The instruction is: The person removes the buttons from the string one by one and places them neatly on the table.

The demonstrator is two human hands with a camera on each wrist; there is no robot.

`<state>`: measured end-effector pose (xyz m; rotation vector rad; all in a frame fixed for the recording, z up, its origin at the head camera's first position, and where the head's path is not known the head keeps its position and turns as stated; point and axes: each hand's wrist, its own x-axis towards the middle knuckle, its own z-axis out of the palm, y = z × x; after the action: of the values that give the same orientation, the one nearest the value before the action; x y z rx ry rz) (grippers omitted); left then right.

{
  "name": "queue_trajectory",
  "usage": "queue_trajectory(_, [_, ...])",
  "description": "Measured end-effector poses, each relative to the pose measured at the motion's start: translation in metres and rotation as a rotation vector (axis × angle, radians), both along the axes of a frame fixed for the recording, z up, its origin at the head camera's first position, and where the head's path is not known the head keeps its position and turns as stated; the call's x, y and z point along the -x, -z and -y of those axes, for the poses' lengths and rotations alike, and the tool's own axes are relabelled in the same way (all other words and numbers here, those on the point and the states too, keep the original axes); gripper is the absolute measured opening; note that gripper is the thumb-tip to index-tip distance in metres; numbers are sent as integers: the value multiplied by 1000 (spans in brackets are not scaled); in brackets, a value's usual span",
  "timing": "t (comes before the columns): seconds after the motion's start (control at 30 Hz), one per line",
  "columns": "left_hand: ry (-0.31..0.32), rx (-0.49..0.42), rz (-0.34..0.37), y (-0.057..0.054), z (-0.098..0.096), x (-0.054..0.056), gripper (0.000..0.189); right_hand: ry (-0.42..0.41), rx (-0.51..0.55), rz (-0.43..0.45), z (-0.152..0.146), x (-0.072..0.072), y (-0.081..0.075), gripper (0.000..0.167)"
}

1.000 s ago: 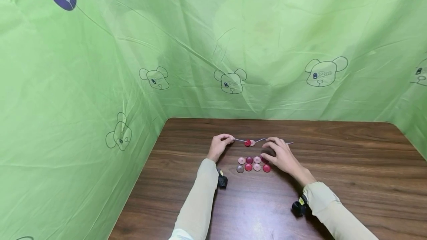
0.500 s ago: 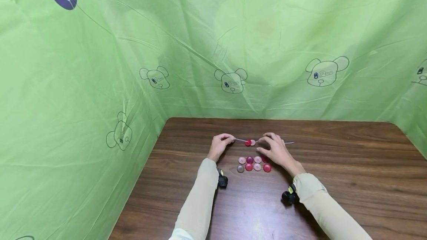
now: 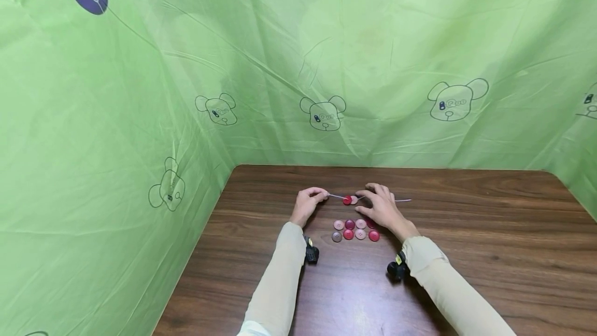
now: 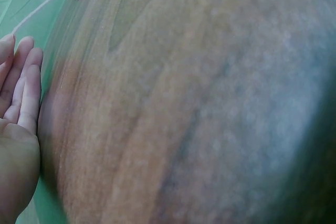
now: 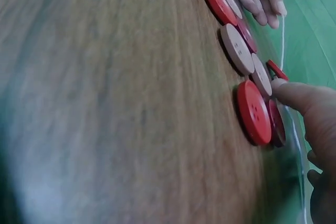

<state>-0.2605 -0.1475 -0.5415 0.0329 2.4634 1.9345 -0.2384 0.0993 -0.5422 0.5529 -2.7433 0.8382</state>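
My left hand (image 3: 308,205) pinches a thin white cord (image 3: 337,196) between thumb and index finger, seen also in the left wrist view. On the cord sit a red button (image 3: 347,200) and a light pink button (image 3: 354,199), side by side. My right hand (image 3: 383,207) is spread over the cord just right of these buttons, thumb and index finger apart, the index tip close to the pink one. The cord's free end (image 3: 403,200) shows beyond the right hand. In the right wrist view the thumb (image 5: 294,93) overlaps the strung buttons.
Two rows of loose buttons lie nearer on the brown wooden table (image 3: 261,263), including a grey button (image 3: 337,236), a bright red button (image 3: 374,235) and a dark red button (image 3: 370,223) partly behind the right thumb. Green printed cloth (image 3: 373,134) hangs around the table.
My right hand has slid left along the cord towards the strung buttons, its fingertips now near the pink one. My left hand stays in place, pinching the cord.
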Motion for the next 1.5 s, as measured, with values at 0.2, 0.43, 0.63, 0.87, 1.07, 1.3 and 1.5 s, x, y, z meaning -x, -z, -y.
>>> queue_trajectory(0.2, [-2,3,-1,1,0,1,9,-7,-33,17,5,4,-2,44])
queue_trajectory(0.43, [-2,6,7,2,0,1,9,-9,-36,30,9,7,-3,39])
queue_trajectory(0.63, [-3,2,17,1,0,1,10,1,-32,50,10,7,-4,30])
queue_trajectory(0.87, [-9,-8,19,1,0,1,8,2,-18,46,12,6,-4,26])
queue_trajectory(1.07, [-11,1,25,2,0,1,10,5,7,44,10,4,-3,24])
queue_trajectory(1.3, [-8,5,9,3,0,1,11,15,26,34,4,3,-3,23])
queue_trajectory(1.5, [-1,8,11,3,1,1,11,15,29,32,-1,2,-4,25])
